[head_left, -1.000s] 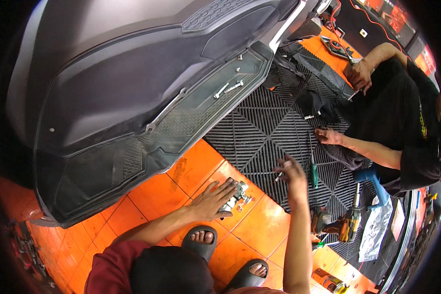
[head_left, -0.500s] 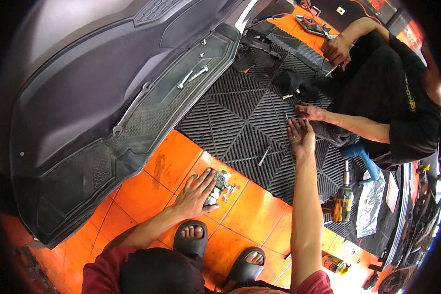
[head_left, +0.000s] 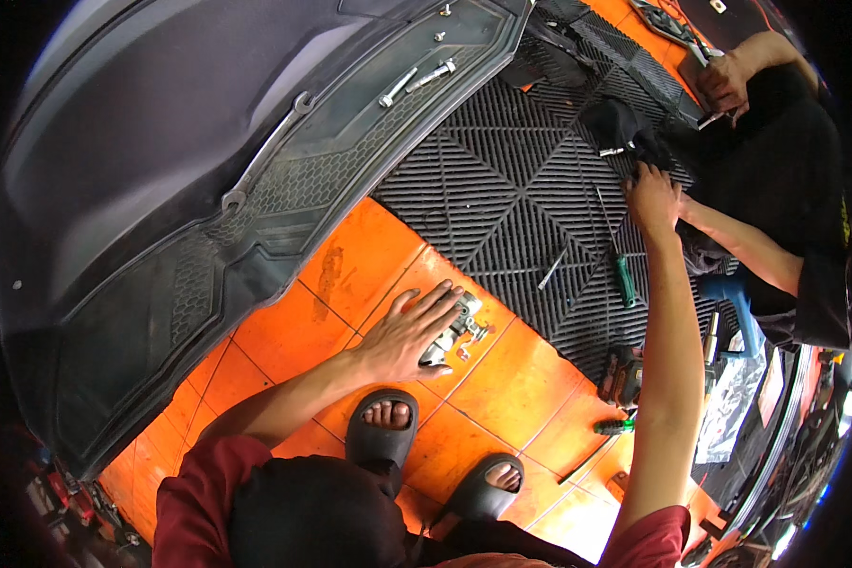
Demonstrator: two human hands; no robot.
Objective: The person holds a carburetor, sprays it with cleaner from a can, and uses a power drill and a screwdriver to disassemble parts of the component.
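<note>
My left hand [head_left: 402,336] rests with stretched fingers across a silver-and-dark metal part that resembles a throttle body or carburetor [head_left: 466,329], on the orange tiles. Its thumb lies along the near side. My right hand [head_left: 655,201] reaches out to the far right, back upward and fingers curled, against a co-worker's hand [head_left: 689,210]. What lies within those fingers is hidden. Just left of my right wrist, a screwdriver with a green handle [head_left: 625,281] lies on the black ribbed mat [head_left: 483,180]. A small metal rod [head_left: 552,271] lies nearby.
A scooter's dark body panel [head_left: 151,161] fills the left, with a wrench [head_left: 270,151] and bolts [head_left: 431,78] on it. My right forearm partly covers a power drill [head_left: 621,377]. A green-handled tool [head_left: 614,427] lies close by. The co-worker's other hand [head_left: 726,83] holds a tool.
The view has shifted, uncovering the green screwdriver. My right hand has turned from palm up to back up and moved against the co-worker's hand. My left hand stays on the metal part.
</note>
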